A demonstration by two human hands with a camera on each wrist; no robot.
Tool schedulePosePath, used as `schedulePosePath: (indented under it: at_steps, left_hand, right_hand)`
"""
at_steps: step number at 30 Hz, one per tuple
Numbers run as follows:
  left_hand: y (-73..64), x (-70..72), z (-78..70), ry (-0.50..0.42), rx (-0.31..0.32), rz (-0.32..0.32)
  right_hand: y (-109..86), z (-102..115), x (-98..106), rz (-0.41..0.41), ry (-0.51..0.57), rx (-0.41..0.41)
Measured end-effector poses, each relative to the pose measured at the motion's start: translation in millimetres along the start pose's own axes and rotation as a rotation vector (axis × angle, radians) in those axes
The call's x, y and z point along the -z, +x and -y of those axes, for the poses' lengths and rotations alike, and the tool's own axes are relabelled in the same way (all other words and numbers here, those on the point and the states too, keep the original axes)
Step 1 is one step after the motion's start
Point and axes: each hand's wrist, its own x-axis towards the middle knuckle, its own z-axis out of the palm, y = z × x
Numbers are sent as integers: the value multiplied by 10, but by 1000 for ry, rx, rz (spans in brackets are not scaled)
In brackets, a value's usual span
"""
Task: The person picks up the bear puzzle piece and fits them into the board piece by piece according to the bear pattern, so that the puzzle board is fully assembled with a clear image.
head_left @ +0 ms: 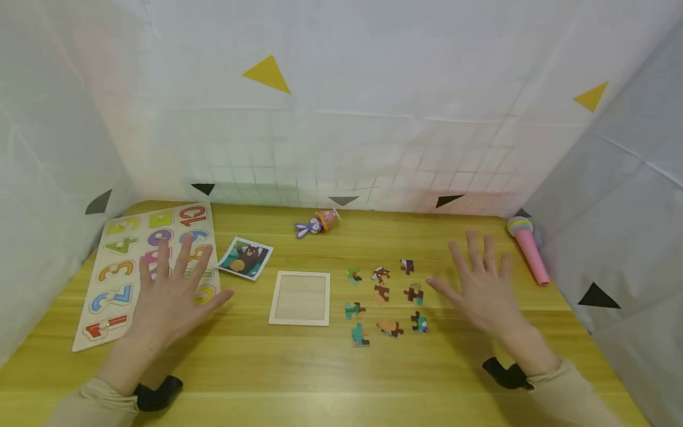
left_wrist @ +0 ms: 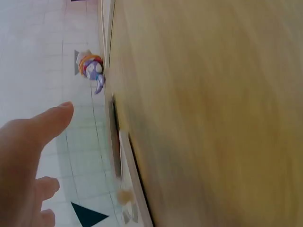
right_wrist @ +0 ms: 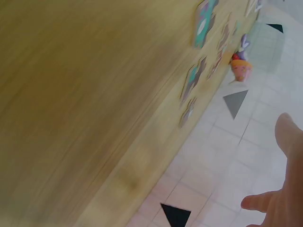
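Observation:
In the head view my left hand (head_left: 171, 296) hovers with spread fingers over the right part of a wooden number board (head_left: 91, 305). Nothing is in its grasp. My right hand (head_left: 482, 290), fingers likewise spread, is held beside several loose jigsaw pieces (head_left: 414, 293) and holds nothing. A square wooden puzzle frame (head_left: 273, 299) lies between the hands, left of the pieces. Behind it and to the left lies a picture card (head_left: 248, 259) of a bear. The left hand covers some of the board's numbers.
A small purple rabbit toy (head_left: 316, 224) lies near the back wall. At the far right is a pink toy microphone (head_left: 530, 252). White sheeting (head_left: 341, 148) with yellow and dark triangles encloses the wooden table (head_left: 320, 373) at the back and sides.

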Motion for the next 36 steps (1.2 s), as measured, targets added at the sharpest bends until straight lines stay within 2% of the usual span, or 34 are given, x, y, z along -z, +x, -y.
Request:
schedulePosePath:
  at_steps: [8, 12, 18, 23, 29, 36]
  left_hand:
    - [-1, -66, -290, -106, -52, 95]
    - [27, -89, -441, -150, -76, 155]
    - [2, -101, -632, -184, -127, 177]
    - [-17, -125, -695, -209, -131, 207]
    - [-1, -207, -736, -243, -134, 250]
    - [57, -289, -786, -250, -142, 260]
  right_hand:
    - [137, 279, -61, 34, 85, 58]
    - [198, 413, -102, 18, 112, 91]
    - [253, 562, -177, -12, 142, 142]
    - [288, 628, -245, -17, 163, 154]
    - [346, 760, -303, 61, 190, 148]
    - [445, 964, -360, 59, 205, 224]
